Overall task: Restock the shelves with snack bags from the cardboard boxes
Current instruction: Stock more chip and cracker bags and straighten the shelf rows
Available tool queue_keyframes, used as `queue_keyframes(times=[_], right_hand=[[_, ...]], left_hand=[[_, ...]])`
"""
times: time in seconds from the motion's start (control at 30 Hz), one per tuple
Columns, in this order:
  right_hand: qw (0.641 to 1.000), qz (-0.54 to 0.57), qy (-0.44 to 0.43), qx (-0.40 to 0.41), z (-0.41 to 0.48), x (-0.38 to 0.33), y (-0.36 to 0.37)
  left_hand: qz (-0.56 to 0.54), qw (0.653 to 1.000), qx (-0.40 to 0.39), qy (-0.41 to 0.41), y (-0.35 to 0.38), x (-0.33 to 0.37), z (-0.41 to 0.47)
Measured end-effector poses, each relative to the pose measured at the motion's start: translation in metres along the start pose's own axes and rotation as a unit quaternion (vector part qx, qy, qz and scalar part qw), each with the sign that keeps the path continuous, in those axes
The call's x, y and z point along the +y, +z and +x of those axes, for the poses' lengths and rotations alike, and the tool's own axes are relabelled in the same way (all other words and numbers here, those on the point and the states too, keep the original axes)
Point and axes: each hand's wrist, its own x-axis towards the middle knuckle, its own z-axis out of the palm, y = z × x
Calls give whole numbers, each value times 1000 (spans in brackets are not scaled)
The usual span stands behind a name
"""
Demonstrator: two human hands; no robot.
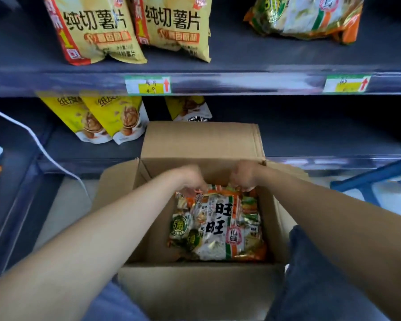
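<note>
Snack bag (218,225) lies in box (195,286), left hand (190,179) and right hand (243,177) each pinching its top edge; shelf (241,54) above part-stocked, restocking judged far from done.

Place: a shop aisle, as I see it.
Shelves: dark shelf (241,83) carrying chip bags (95,31).
Labels: price label (148,85) on the shelf edge.

The upper shelf (229,49) lies bare between chip bags (174,26) and rice-cracker bag (306,17); box flap (202,140) screens lower shelf (322,135).
</note>
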Motion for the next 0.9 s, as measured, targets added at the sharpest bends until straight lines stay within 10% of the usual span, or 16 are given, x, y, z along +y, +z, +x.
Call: queue_keyframes(times=[0.3,0.9], right_hand=[[996,-5,77,-54,23,27,22],[991,-64,66,-102,27,23,6]], left_hand=[[-161,976,-54,-138,69,-29,39],[-147,981,17,-129,53,-16,48]])
